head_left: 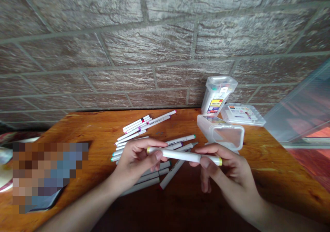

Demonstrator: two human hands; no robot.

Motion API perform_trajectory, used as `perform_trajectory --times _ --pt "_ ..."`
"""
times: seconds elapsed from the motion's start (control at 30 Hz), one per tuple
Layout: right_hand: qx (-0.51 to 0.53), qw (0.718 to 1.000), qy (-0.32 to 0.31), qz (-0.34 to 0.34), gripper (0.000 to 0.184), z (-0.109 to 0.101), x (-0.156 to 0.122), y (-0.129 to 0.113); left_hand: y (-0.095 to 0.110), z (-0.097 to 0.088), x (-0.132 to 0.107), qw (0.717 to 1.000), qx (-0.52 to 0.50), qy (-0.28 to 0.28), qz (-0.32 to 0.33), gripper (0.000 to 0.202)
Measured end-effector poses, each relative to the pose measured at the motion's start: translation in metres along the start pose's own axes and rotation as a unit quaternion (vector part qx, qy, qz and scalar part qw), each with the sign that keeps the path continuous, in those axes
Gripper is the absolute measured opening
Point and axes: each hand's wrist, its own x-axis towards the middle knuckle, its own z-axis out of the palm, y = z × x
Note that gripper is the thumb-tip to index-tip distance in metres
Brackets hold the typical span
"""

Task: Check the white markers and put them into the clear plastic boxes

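Observation:
A white marker with yellow ends is held level above the table, one end in each hand. My left hand pinches its left end between thumb and fingers. At the other end, my right hand grips the marker near its yellow tip. Below and behind my left hand lie several white markers with green, blue, purple and red ends, partly hidden by the hand. Farther back is another group of white markers with pink, red and purple marks.
A clear upright marker case stands by the brick wall. In front of it an open clear plastic box lies on its side, beside a flat plastic case. A dark flat object, partly pixelated, lies left on the wooden table.

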Motion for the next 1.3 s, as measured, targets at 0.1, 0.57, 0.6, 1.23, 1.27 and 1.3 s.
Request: perform_trajectory --times 0.1,0.57,0.6,1.23,1.27,1.3 --pt "-0.01 1.0 0.004 0.007 0.019 0.0005 -0.0002 0.001 0.0012 0.0017 0.0005 1.0 -0.005 0.002 0.004 0.02" --pt "0.004 1.0 -0.004 0.03 0.027 -0.0008 -0.0019 0.0014 0.0016 0.0041 0.0014 1.0 -0.008 0.001 0.003 0.013" --pt "0.004 1.0 -0.004 0.029 0.027 -0.0008 -0.0018 0.0017 0.0015 0.0039 0.0014 1.0 -0.007 0.001 0.005 0.013" --pt "0.01 1.0 0.023 -0.005 0.015 0.0005 0.0011 0.0051 0.0063 0.0072 0.0027 0.996 0.055 0.008 0.076 0.019" --pt "0.011 1.0 0.025 -0.006 0.015 0.0005 0.0014 0.0052 0.0061 0.0069 0.0028 0.996 0.053 0.008 0.073 0.019" --pt "0.013 1.0 0.026 -0.005 0.016 0.0005 0.0017 0.0051 0.0056 0.0065 0.0027 0.997 0.049 0.008 0.066 0.019"
